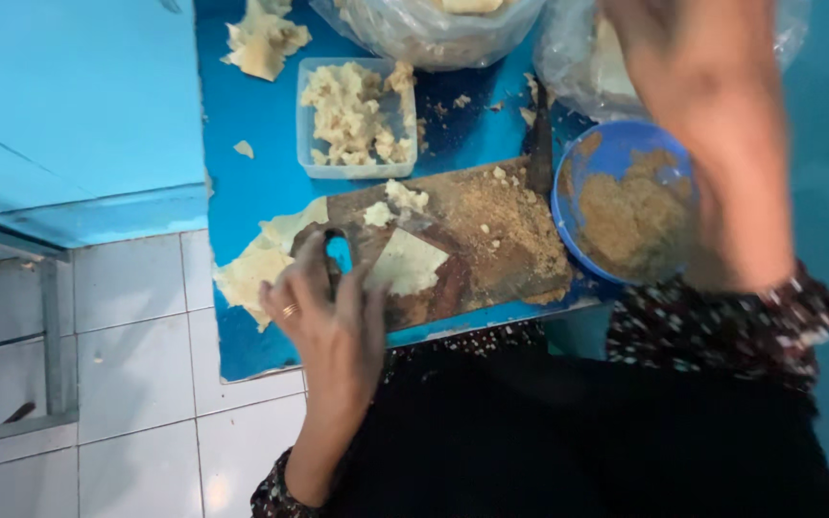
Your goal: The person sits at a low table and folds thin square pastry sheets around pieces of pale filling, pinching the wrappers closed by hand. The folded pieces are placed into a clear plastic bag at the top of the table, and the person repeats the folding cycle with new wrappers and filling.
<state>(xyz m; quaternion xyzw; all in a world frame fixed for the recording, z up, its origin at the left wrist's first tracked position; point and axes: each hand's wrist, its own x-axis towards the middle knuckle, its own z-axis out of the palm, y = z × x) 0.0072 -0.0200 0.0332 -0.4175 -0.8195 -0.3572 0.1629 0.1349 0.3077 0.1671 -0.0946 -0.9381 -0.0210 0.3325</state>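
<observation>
My left hand [323, 307], with a ring on one finger, rests with spread, bent fingers on the near left end of a worn wooden board [491, 240]. Its thumb touches the corner of a thin pale dough sheet [407, 264] lying on the board. Brown crumbs are scattered over the board. My right arm stretches over a blue bowl [616, 144] of brown crumbly filling. My right hand [659, 43] is blurred at the top edge, by a clear plastic bag [568, 58]; its fingers are hidden.
A clear plastic tub [311, 163] of torn dough pieces stands behind the board. More pale sheets [256, 269] lie left of my hand, and scraps [263, 43] at the far left. Another plastic bag [414, 34] sits at the back. The blue table [251, 192] ends above white floor tiles [136, 384].
</observation>
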